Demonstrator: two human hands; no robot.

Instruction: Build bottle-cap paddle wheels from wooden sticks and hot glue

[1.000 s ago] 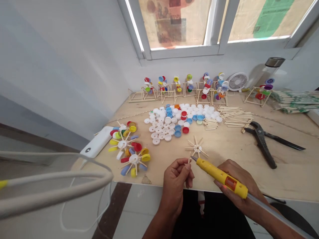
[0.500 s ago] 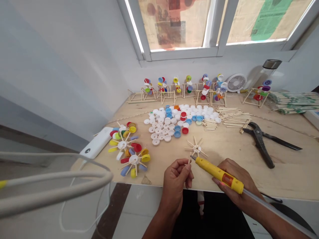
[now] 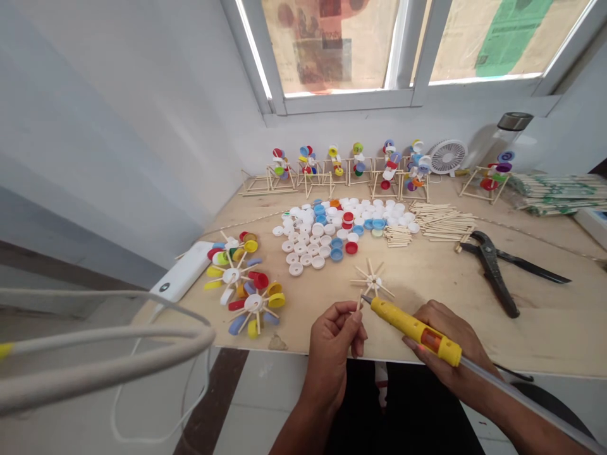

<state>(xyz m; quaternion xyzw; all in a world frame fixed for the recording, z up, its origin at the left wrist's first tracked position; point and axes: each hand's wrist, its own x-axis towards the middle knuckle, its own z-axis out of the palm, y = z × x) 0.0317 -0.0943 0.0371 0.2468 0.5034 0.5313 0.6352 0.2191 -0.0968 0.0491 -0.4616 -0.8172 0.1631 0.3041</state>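
Note:
Near the table's front edge, my left hand [image 3: 336, 335] pinches a short wooden stick [image 3: 359, 299] upright between thumb and fingertips. My right hand [image 3: 446, 328] is wrapped round a yellow pen-shaped hot glue gun [image 3: 408, 324], with a long translucent glue stick [image 3: 512, 392] running out of its back. The gun's dark nozzle is at the wooden stick's upper part; whether they touch, I cannot tell. Just beyond lies a white bottle cap with sticks radiating from it, a spoked wheel [image 3: 374, 282]. Finished-looking wheels with coloured caps [image 3: 255, 303] lie at the left.
Loose bottle caps [image 3: 317, 246] spread across the middle, beside piles of cut sticks [image 3: 441, 221]. Black-handled pliers [image 3: 496, 272] lie at the right. Stick frames with cap wheels [image 3: 310, 165] line the back, near a small fan [image 3: 448, 157] and a bottle [image 3: 509, 133]. A white power bank-like box [image 3: 183, 272] sits left.
The view has shifted very slightly. Both hands, the stick and the glue gun keep nearly the same positions.

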